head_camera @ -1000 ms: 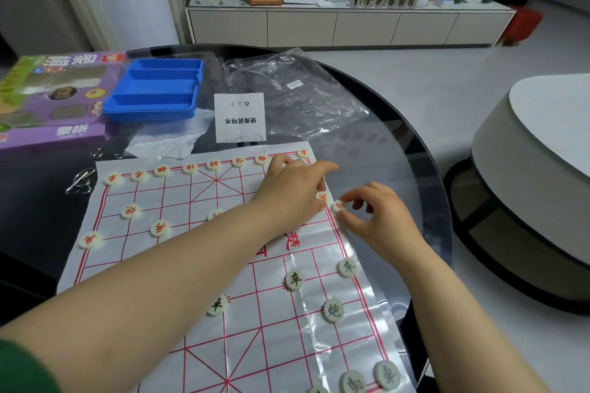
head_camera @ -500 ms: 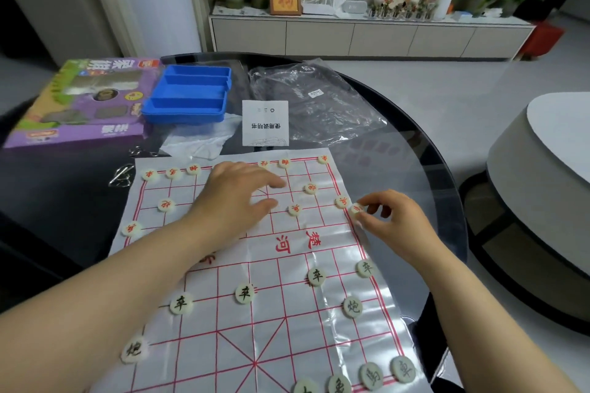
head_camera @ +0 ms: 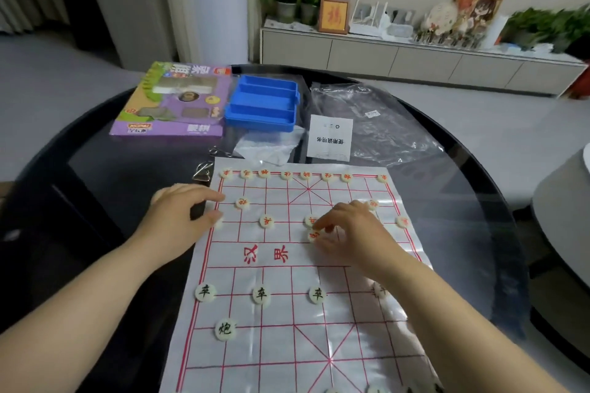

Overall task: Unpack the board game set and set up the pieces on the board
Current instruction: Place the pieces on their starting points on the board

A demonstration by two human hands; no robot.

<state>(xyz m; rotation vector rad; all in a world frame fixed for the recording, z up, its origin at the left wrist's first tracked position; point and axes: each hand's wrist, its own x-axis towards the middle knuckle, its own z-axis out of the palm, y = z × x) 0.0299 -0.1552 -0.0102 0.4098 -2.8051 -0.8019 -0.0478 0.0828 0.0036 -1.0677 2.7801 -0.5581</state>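
head: right grip [head_camera: 348, 230] on red piece [head_camera: 314, 235]

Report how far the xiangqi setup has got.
Done: blue tray emptied, board spread, black soldiers placed. In hand: right hand pinches a red piece near the river; left hand rests on the board's edge. Left: one gap in the red back row.

You get dim, even indoor light; glare on the glass table [head_camera: 472, 201] toward two o'clock, edges bowed, shelf blurred.
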